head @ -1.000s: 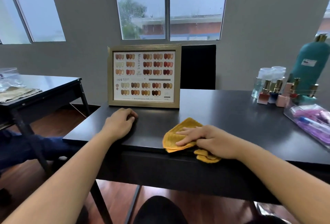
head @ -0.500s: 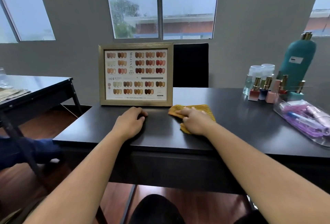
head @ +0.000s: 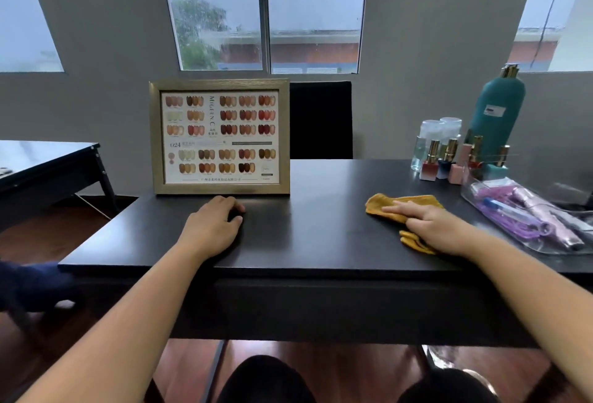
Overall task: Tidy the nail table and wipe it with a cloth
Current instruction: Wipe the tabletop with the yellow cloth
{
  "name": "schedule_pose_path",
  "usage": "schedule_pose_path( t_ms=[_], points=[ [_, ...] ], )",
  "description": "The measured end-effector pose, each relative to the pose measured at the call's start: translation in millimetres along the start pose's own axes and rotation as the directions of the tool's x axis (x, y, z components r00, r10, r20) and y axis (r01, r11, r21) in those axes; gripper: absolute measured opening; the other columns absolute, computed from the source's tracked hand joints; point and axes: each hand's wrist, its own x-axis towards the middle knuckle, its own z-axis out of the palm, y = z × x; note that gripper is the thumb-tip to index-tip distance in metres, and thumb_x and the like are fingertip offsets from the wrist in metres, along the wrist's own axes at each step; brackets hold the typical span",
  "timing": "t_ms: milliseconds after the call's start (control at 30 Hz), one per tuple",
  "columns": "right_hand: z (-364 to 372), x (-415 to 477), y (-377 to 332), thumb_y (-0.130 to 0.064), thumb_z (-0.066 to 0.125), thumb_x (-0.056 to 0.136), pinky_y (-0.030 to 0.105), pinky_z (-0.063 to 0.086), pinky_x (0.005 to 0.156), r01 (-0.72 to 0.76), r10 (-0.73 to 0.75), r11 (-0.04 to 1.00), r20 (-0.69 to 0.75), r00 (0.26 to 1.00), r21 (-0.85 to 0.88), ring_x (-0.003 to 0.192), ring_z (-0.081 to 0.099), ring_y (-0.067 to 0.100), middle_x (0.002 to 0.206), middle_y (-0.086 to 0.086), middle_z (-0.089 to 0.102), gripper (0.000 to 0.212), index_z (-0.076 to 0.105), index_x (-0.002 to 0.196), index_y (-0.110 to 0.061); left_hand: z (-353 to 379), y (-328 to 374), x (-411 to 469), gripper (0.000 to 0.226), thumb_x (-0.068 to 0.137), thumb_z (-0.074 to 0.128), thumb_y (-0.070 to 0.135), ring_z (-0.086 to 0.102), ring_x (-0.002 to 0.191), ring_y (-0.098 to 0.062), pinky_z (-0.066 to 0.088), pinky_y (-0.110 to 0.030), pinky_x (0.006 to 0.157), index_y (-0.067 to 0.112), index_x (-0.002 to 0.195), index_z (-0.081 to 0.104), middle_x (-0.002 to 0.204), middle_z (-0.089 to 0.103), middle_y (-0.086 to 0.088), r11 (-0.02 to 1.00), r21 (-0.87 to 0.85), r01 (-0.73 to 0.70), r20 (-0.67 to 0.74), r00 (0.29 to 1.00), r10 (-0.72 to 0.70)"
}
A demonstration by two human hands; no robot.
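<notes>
Cloth (head: 414, 199) slid right under right hand (head: 430, 226), fingers flat; left hand (head: 211, 226) fingers loosely curled; clear tray (head: 467, 190) holds purple tools (head: 519, 219).

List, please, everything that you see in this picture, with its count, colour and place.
table: one, black, centre
frame: one, gold, holds a nail colour chart, upright at the table's back left
cloth: one, yellow, on the table at right
teal bottle: one, teal, back right
clear bottles: two, clear, left of the teal bottle
polishes: about five, mixed colours, before the bottles
tray: one, clear, holds purple and pink tools, right edge
chair: one, black, behind the table
side table: one, black, far left
left hand: rests on the table before the frame, holds nothing
right hand: straight fingers press the cloth
</notes>
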Motion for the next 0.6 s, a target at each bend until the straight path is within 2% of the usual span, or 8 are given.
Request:
schedule_pose_path(
  t_ms=[67, 133, 200, 267, 333, 400, 500, 600],
  points=[
    [4.6, 22.8, -7.5, -0.014, 0.036, 0.096, 0.030, 0.014, 0.117, -0.127, 0.123, 0.989, -0.062, 0.991, -0.073, 0.143, 0.024, 0.018, 0.155, 0.000, 0.030, 0.047, 0.043, 0.140, -0.029, -0.1, -0.3, -0.3, 0.020, 0.092, 0.048, 0.028, 0.049, 0.116, -0.019, 0.039, -0.038, 0.096, 0.026, 0.110, 0.056, 0.123, 0.053, 0.003, 1.000, 0.009, -0.003, -0.001, 1.000, 0.003],
    [18.7, 42.1, -31.6, -0.018, 0.034, 0.096, 0.036, 0.015, 0.117, -0.178, 0.167, 0.975, -0.088, 0.982, -0.136, 0.144, 0.020, 0.021, 0.156, 0.002, 0.026, 0.048, 0.039, 0.143, -0.029, -0.8, -0.6, -0.6, 0.020, 0.093, 0.047, 0.028, 0.049, 0.117, -0.019, 0.039, -0.038, 0.097, 0.026, 0.111, 0.056, 0.124, 0.053, 0.002, 1.000, 0.009, -0.001, -0.003, 1.000, 0.001],
    [38.5, 53.3, -65.2, -0.019, 0.035, 0.095, 0.038, 0.015, 0.117, -0.120, 0.110, 0.982, -0.069, 0.991, -0.148, 0.144, 0.021, 0.022, 0.157, 0.003, 0.025, 0.050, 0.038, 0.144, -0.030, -0.9, -0.3, -0.6, 0.020, 0.093, 0.046, 0.028, 0.049, 0.117, -0.018, 0.038, -0.038, 0.097, 0.026, 0.111, 0.057, 0.124, 0.054, 0.002, 1.000, 0.005, 0.001, -0.005, 1.000, -0.001],
    [61.0, 52.0, -97.1, -0.018, 0.036, 0.093, 0.038, 0.011, 0.119, 0.036, -0.034, 0.993, 0.020, 0.999, -0.117, 0.145, 0.019, 0.021, 0.157, 0.002, 0.025, 0.051, 0.040, 0.142, -0.034, -1.0, -0.7, -0.8, 0.021, 0.093, 0.046, 0.027, 0.049, 0.117, -0.018, 0.038, -0.038, 0.098, 0.027, 0.111, 0.057, 0.124, 0.054, 0.003, 1.000, 0.001, 0.006, -0.004, 1.000, -0.006],
    [75.6, 38.7, -114.6, -0.016, 0.036, 0.093, 0.035, 0.007, 0.119, 0.203, -0.195, 0.977, 0.132, 0.972, -0.056, 0.145, 0.016, 0.014, 0.156, -0.005, 0.026, 0.052, 0.042, 0.138, -0.040, -1.4, -1.1, -1.0, 0.020, 0.093, 0.047, 0.027, 0.049, 0.118, -0.018, 0.038, -0.037, 0.098, 0.028, 0.111, 0.057, 0.124, 0.054, 0.003, 1.000, -0.017, 0.012, -0.006, 1.000, -0.012],
    [73.7, 18.0, -111.7, -0.013, 0.036, 0.093, 0.032, 0.005, 0.119, 0.287, -0.289, 0.957, 0.191, 0.938, 0.037, 0.145, 0.015, 0.006, 0.154, -0.013, 0.030, 0.052, 0.047, 0.134, -0.043, -1.1, -0.5, -0.7, 0.020, 0.093, 0.048, 0.027, 0.049, 0.118, -0.018, 0.038, -0.037, 0.098, 0.028, 0.111, 0.058, 0.124, 0.054, 0.003, 1.000, -0.028, 0.010, -0.007, 1.000, -0.010],
    [51.0, -12.6, -83.9, -0.003, 0.037, 0.092, 0.023, 0.006, 0.117, 0.303, -0.329, 0.941, 0.196, 0.924, 0.152, 0.140, 0.020, -0.002, 0.146, -0.022, 0.036, 0.055, 0.057, 0.125, -0.043, -0.9, -0.1, -0.9, 0.020, 0.093, 0.048, 0.027, 0.049, 0.118, -0.018, 0.038, -0.038, 0.098, 0.027, 0.111, 0.058, 0.124, 0.054, 0.003, 1.000, -0.018, 0.005, -0.009, 1.000, -0.005],
    [24.9, -31.4, -44.9, 0.003, 0.040, 0.089, 0.023, 0.009, 0.118, 0.223, -0.240, 0.964, 0.111, 0.964, 0.147, 0.138, 0.026, -0.002, 0.141, -0.021, 0.041, 0.060, 0.056, 0.116, -0.048, -0.8, -0.6, -0.5, 0.020, 0.093, 0.049, 0.028, 0.050, 0.117, -0.019, 0.039, -0.039, 0.098, 0.027, 0.111, 0.058, 0.124, 0.055, 0.002, 1.000, -0.017, 0.001, -0.014, 1.000, -0.001]
  ],
)
